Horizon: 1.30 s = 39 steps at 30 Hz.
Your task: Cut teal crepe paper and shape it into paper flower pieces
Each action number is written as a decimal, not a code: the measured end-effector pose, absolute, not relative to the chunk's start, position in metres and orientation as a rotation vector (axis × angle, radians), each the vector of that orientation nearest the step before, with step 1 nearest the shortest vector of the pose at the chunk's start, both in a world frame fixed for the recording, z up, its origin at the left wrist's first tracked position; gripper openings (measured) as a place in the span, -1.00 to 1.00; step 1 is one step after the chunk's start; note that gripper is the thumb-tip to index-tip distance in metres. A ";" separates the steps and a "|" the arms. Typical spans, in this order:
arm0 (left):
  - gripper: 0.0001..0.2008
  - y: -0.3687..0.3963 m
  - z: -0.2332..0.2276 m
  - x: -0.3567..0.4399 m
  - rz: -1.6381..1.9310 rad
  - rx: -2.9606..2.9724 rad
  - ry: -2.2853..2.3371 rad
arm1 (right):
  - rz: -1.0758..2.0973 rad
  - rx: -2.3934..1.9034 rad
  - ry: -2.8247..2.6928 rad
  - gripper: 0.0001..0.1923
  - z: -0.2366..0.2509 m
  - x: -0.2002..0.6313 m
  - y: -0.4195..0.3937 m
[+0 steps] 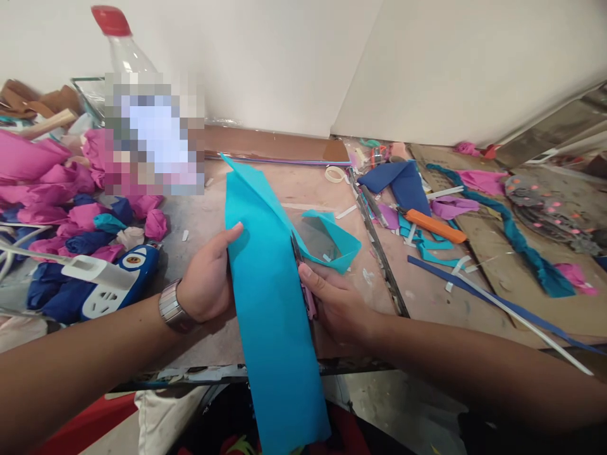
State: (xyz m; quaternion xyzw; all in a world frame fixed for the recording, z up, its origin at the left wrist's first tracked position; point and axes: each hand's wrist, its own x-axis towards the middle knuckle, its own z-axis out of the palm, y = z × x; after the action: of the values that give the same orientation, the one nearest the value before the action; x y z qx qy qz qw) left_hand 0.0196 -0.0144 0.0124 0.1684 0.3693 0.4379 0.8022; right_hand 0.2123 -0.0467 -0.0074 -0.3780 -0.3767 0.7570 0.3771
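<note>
A long turquoise sheet [270, 303], paper or thin fabric, hangs between my hands and down over the table's front edge. My left hand [208, 272] grips its left edge, the thumb lying on the front face. On the other side my right hand [339, 303] holds scissors [309, 297] with a pinkish handle, mostly hidden by the fingers. Their dark blades lie along the sheet's right edge. From there a narrow turquoise strip [348, 253] curls off to the right, still seemingly joined near the top.
At left are pink and blue crumpled pieces [85, 218], a power strip [118, 284] with a charger, and a red-capped bottle [111, 22]. On the right lie an orange utility knife [436, 225], a twisted teal strip [516, 234] on cardboard [493, 303], and blue scraps. A tape roll [336, 174] sits behind.
</note>
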 end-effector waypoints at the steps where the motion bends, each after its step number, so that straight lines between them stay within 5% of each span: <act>1: -0.55 -0.014 0.013 0.020 0.988 0.404 0.844 | 1.934 -0.950 -0.963 -0.59 -0.007 0.212 -0.047; 9: -0.47 -0.024 0.041 0.036 1.147 0.637 0.961 | 1.935 -0.854 -1.001 -0.57 -0.008 0.214 -0.049; 25: -0.55 0.028 0.081 0.050 1.216 1.134 0.997 | 1.841 -0.899 -1.022 -0.20 -0.004 0.218 -0.042; 30: -0.46 0.019 0.114 0.055 1.144 0.951 0.884 | 1.831 -0.876 -1.001 -0.23 -0.007 0.218 -0.044; 39: -0.52 0.017 0.106 0.043 0.991 0.760 0.762 | 1.806 -0.899 -1.127 -0.37 -0.004 0.218 -0.040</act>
State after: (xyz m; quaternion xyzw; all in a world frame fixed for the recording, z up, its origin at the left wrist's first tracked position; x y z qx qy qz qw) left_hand 0.0435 0.0171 0.1064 0.3468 0.3479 0.4525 0.7442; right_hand 0.2179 -0.0397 -0.0044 -0.3559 -0.4463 0.7150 0.4037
